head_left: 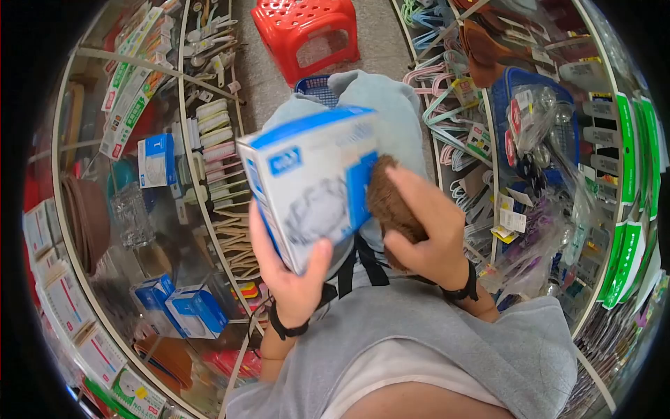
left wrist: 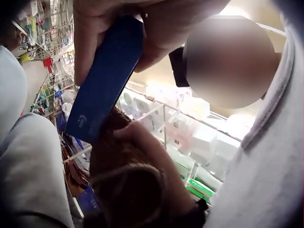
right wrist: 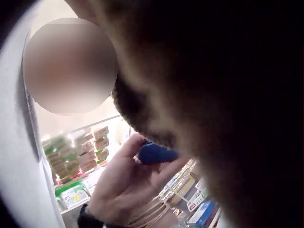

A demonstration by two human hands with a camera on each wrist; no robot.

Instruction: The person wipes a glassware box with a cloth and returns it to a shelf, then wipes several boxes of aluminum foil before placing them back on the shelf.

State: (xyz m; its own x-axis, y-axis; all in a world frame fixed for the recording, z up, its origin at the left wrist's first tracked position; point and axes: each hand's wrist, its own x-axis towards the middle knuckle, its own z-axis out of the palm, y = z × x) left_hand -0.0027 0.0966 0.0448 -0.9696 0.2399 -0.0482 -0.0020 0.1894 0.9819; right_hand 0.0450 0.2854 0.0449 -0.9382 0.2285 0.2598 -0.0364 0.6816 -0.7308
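Observation:
My left hand [head_left: 296, 283] grips a white and blue cardboard box [head_left: 307, 195] by its lower end, thumb on the printed front and fingers round the side. A ring-shaped item is pictured on that front. My right hand [head_left: 436, 230] holds a brown fuzzy cloth [head_left: 392, 199] against the box's right edge, thumb and fingers on either side of it. From the left wrist, the box shows its blue narrow side [left wrist: 104, 80], with the cloth [left wrist: 126, 190] just below. In the right wrist view the dark cloth [right wrist: 156, 99] covers much of the picture.
Shelves stand close on both sides. On the left are similar blue and white boxes [head_left: 197, 311] and brushes [head_left: 215, 133]; on the right, hangers [head_left: 447, 119] and a blue basket [head_left: 502, 98]. Ahead on the floor stands a red plastic stool [head_left: 303, 42].

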